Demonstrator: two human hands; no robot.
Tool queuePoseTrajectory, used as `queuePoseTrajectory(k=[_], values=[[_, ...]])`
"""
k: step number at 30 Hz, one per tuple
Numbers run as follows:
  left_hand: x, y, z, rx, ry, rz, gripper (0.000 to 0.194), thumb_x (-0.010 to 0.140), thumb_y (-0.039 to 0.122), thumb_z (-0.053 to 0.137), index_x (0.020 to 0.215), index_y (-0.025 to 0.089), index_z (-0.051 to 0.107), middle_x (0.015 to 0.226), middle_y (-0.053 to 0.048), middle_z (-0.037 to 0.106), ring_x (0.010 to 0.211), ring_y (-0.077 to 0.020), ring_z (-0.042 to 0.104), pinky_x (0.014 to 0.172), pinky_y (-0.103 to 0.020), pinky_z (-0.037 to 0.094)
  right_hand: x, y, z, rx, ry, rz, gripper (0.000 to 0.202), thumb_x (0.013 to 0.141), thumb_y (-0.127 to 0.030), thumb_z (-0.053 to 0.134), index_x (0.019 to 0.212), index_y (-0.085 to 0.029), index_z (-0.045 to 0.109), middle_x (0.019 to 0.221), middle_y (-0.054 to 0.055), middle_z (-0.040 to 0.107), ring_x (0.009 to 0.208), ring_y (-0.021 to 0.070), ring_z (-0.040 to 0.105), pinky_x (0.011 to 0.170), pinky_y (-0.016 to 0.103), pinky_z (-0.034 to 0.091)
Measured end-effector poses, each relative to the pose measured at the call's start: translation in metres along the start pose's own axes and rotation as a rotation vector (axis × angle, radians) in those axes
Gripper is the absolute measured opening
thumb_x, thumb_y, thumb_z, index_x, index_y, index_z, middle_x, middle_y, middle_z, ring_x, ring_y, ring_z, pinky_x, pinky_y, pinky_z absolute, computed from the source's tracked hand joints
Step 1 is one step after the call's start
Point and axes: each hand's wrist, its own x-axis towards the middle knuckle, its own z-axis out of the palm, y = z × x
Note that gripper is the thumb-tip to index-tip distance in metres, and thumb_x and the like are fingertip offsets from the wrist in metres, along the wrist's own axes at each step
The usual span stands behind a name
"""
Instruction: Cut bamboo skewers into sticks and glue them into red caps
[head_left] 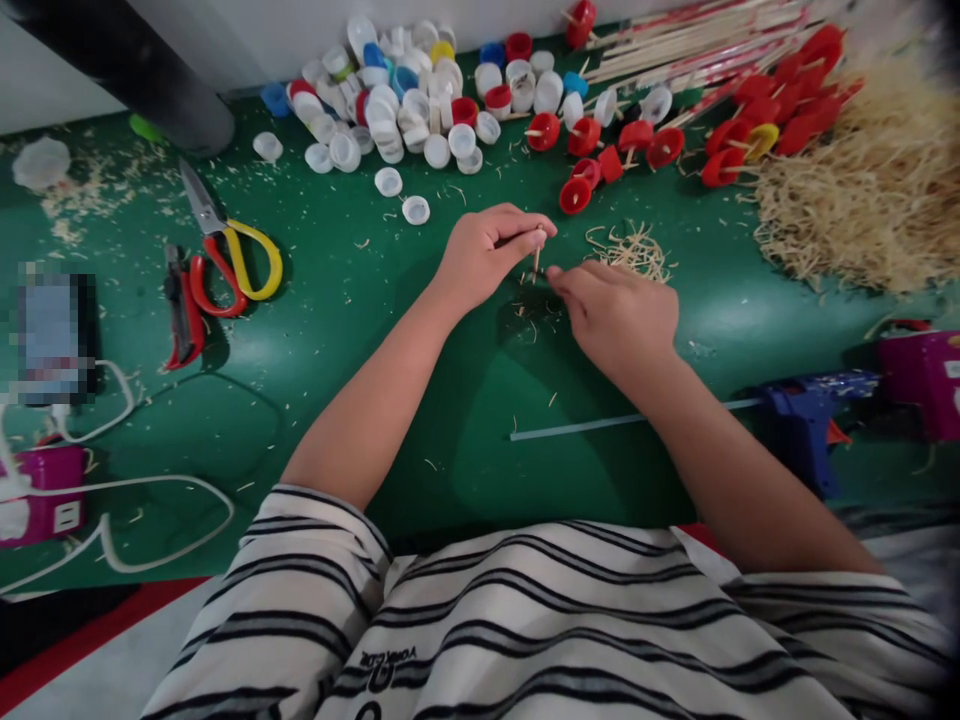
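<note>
Well left of the stick (pixel 536 262) lie scissors (pixel 219 232). The left hand (pixel 480 255) pinches the stick's upper part, nearly upright. Just right of its lower end, the right hand (pixel 626 318) is curled; what it grips, I cannot tell. A firm pinch and small, controlled movements should keep such thin wood steady.
</note>
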Motion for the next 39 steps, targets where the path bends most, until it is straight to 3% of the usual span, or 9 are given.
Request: queuePoseTrajectory(k=[4, 15, 27, 33, 39], values=[[-0.0004, 0.0008, 0.0008, -0.015, -0.003, 0.006, 0.032, 0.098, 0.057, 0.074, 0.103, 0.027, 0.084, 0.105, -0.004, 0.083, 0.100, -0.0206, 0.079, 0.093, -0.039, 0.064, -0.0017, -0.0014, 0.0002, -0.027, -0.026, -0.040, 0.048, 0.116, -0.035, 0.036, 0.112, -0.025, 0.083, 0.101, 0.007, 0.081, 0.085, 0.0195, 0.065, 0.062, 0.037, 0.022], [-0.0008, 0.0052, 0.0039, -0.009, 0.042, 0.003, 0.033, 0.101, 0.056, 0.071, 0.098, 0.026, 0.085, 0.102, -0.003, 0.084, 0.090, -0.0165, 0.077, 0.085, -0.034, 0.063, 0.0009, -0.0004, 0.0032, -0.037, 0.099, -0.020, 0.049, 0.118, -0.037, 0.035, 0.114, -0.029, 0.084, 0.100, 0.006, 0.080, 0.083, 0.0180, 0.063, 0.066, 0.036, 0.031], [-0.0021, 0.0064, 0.0035, -0.024, 0.042, -0.018, 0.029, 0.103, 0.050, 0.069, 0.096, 0.026, 0.084, 0.100, -0.002, 0.083, 0.088, -0.0159, 0.076, 0.084, -0.033, 0.062, -0.0024, -0.0009, 0.0019, -0.020, 0.039, -0.012, 0.043, 0.115, -0.028, 0.039, 0.118, -0.026, 0.081, 0.100, 0.006, 0.081, 0.084, 0.0177, 0.066, 0.061, 0.035, 0.026], [-0.0024, 0.0048, 0.0030, -0.026, 0.040, -0.018, 0.027, 0.102, 0.048, 0.070, 0.097, 0.026, 0.084, 0.098, -0.002, 0.082, 0.087, -0.0161, 0.075, 0.083, -0.033, 0.061, -0.0063, 0.0027, 0.0053, -0.054, 0.006, -0.042, 0.044, 0.116, -0.034, 0.041, 0.108, -0.025, 0.083, 0.095, 0.005, 0.081, 0.080, 0.0168, 0.066, 0.059, 0.035, 0.023], [-0.0018, 0.0047, 0.0036, -0.021, 0.028, -0.018, 0.023, 0.103, 0.042, 0.068, 0.100, 0.027, 0.085, 0.098, -0.001, 0.082, 0.087, -0.0158, 0.076, 0.085, -0.034, 0.062, -0.0012, 0.0048, 0.0024, -0.031, 0.082, -0.050, 0.043, 0.116, -0.036, 0.041, 0.113, -0.028, 0.083, 0.095, 0.006, 0.081, 0.080, 0.0167, 0.064, 0.064, 0.035, 0.031]])
